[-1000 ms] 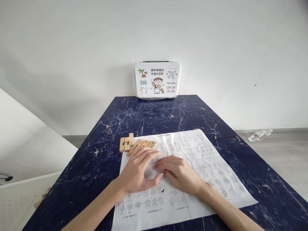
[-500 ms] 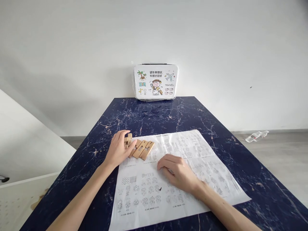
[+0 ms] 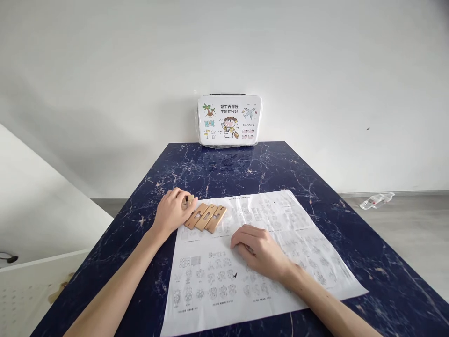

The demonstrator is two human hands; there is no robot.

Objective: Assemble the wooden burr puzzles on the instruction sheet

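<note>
My left hand (image 3: 171, 209) is closed around a small notched wooden block (image 3: 189, 200) at the far left corner of the paper. Most of that block is hidden behind my fingers. Just right of the thumb, three flat wooden pieces with slots overlap in a slanted row: one at the left (image 3: 193, 216), a middle one marked 2 (image 3: 205, 217) and a right one marked 3 (image 3: 216, 219). My right hand (image 3: 261, 249) rests on the printed sheet (image 3: 210, 262) with its fingers curled in. Whatever lies under those fingers cannot be made out.
The sheet shows rows of small puzzle drawings and lies creased on a dark blue marbled table (image 3: 224, 173). A white cartoon case (image 3: 229, 120) in clear wrap stands at the far edge against the wall. On the floor at right lies a clear plastic object (image 3: 377, 201).
My left hand has drawn slightly left and closed more tightly around the block, with more of the left slotted piece showing. The right hand stays in place. The view has shifted slightly.
</note>
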